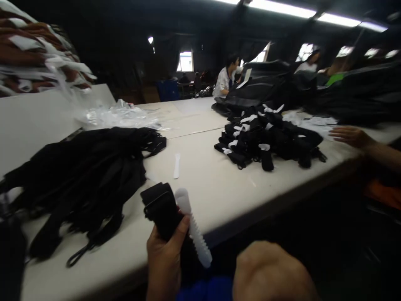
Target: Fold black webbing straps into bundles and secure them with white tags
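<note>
My left hand [164, 255] is closed around a folded black fabric strap [159, 205], the thumb pressed on its right side. Against the thumb and the strap stands a white plastic strip [196, 232] with toothed edges, tilted, its rounded lower end hanging free below. Close to the camera at the bottom, my right hand [272, 274] is blurred and rounded, and its fingers are hidden from me. Another flat white strip [176, 166] lies on the table [200, 175] just beyond the strap.
Loose black straps [90, 175] are heaped at left; bundled ones with white strips [266, 138] are piled at right. Clear plastic [120, 115] lies behind the left heap. A co-worker's hand [354, 137] reaches in from the right. Large black material [266, 83] lies farther back.
</note>
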Tool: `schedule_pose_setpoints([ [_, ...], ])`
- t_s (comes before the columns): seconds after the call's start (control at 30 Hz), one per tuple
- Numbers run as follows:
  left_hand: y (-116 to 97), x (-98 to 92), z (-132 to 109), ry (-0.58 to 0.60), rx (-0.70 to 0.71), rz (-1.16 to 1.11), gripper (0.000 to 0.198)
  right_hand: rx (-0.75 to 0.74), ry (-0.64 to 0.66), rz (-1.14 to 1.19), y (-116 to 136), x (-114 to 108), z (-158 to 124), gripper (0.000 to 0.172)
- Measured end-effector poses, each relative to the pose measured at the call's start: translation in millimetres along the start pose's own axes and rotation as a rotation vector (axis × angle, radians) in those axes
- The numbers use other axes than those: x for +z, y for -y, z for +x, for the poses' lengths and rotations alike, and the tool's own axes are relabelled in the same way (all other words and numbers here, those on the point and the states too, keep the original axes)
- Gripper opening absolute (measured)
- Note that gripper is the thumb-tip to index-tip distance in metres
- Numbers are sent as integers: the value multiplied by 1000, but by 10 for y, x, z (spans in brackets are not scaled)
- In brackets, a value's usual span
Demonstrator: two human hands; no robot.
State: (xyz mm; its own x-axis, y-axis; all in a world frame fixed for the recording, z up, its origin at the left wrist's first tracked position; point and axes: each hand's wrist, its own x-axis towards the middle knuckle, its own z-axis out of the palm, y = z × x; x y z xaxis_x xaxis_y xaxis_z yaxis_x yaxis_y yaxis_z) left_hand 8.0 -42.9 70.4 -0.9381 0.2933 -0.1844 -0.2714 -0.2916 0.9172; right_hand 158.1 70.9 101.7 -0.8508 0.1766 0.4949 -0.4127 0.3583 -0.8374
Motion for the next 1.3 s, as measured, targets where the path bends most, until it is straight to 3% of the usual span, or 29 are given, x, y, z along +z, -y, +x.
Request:
schedule_pose_setpoints([
  [0.1, 34, -14, -9, 47, 26, -45, 49, 239, -185, 2, -232, 65, 201, 31],
  [0.2, 80, -47, -19, 40, 52, -37, 41, 423, -130, 57, -470, 186, 305, 28],
  [0.3, 124, -82, -20, 16, 77, -2, 41, 384, -24, 130, -607, 303, 315, 29],
  [0.43, 156, -112, -13, 27, 52, 40, 45, 377, -80, 235, -701, 363, 302, 33],
  [0.67, 190, -122, -73, 151, -77, 33, 41, 486, -189, 293, -737, 360, 309, 38],
  [0.87, 179, -191, 32, 88, -41, 36, 43, 574, -182, 350, -741, 313, 316, 46],
  [0.93, 133, -226, 103, 44, -31, 1, 43, 568, -259, 238, -829, 177, 362, 44],
  [1.03, 48, -259, 171, 12, -54, -40, 44, 434, -441, -260, -1073, -131, 536, 38],
  [1.13, -3, -255, 163, 17, -72, -51, 46, 336, -441, -698, -1297, -371, 775, 24],
  [1.2, -1, -245, 135, 26, -57, -24, 45, 314, -393, -758, -1312, -394, 880, 23],
  [1.3, 41, -241, 98, 56, -1, 62, 40, 264, -319, -568, -1098, -217, 858, 27],
])
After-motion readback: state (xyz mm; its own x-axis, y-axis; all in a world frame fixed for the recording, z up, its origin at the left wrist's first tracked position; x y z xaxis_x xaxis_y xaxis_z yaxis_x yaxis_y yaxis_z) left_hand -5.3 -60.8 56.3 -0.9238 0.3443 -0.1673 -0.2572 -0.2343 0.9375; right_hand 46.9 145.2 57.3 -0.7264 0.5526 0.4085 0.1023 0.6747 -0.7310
